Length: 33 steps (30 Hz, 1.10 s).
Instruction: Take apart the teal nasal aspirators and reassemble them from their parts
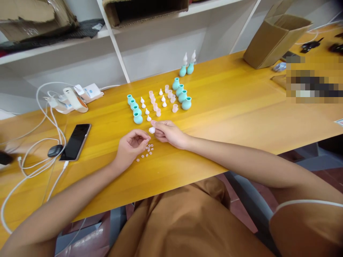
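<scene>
Between the thumb and fingers of my right hand [170, 134] is a small white pointed tip [152, 130], its wide end turned toward me. My left hand [131, 148] is just left of it, thumb and forefinger pinched on what looks like a small clear disc [148, 139]. Below the fingertips several clear discs [150, 153] lie scattered on the wooden table. Beyond the hands stand rows of teal bulbs [138, 118], white pointed tips [147, 111] and pinkish translucent cups [158, 112]. More teal bulbs [187, 103] form a row on the right.
Two teal bulbs with white tips fitted [190, 68] stand at the back. A phone [75, 142], white cables and a power strip [91, 92] lie on the left. An open cardboard box [273, 43] stands at the back right, below white shelving.
</scene>
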Each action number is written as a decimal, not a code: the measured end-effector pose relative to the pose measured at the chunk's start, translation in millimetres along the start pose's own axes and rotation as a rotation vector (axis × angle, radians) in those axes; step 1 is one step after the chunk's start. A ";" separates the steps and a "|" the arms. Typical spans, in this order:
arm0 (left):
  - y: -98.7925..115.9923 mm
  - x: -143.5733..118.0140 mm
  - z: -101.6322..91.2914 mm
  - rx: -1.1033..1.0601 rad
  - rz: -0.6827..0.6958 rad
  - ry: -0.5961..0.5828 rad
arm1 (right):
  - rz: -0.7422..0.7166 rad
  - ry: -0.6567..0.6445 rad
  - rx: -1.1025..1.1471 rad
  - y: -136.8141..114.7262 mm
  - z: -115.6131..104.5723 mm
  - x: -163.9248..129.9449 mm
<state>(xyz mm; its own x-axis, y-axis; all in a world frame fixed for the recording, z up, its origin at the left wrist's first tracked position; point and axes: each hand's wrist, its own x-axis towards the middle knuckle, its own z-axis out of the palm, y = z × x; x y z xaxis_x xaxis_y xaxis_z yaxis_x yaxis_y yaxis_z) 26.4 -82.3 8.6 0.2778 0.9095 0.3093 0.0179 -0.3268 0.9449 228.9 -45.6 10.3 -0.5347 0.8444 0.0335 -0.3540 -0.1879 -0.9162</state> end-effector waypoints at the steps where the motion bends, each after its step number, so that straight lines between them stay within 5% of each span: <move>1: -0.4 0.5 -0.5 -0.014 -0.006 0.008 | -0.004 -0.040 -0.002 -0.1 -1.6 -2.7; 7: -4.1 3.3 -1.5 -0.034 -0.015 0.019 | -0.009 -0.126 -0.001 -2.4 -0.6 -12.3; 22: 4.8 4.7 2.9 0.062 0.069 0.050 | 0.031 -0.083 -0.051 0.4 -3.6 -13.8; 33: 7.1 -3.6 -0.1 0.324 0.313 0.102 | 0.044 -0.087 -0.078 -0.9 -5.9 -13.2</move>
<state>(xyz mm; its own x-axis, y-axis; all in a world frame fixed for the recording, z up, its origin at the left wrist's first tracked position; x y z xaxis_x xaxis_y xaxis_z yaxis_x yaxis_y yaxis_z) 25.5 -87.8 14.3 0.2225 0.7693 0.5989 0.2522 -0.6389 0.7268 240.8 -53.6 8.4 -0.6144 0.7887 0.0235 -0.2698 -0.1819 -0.9456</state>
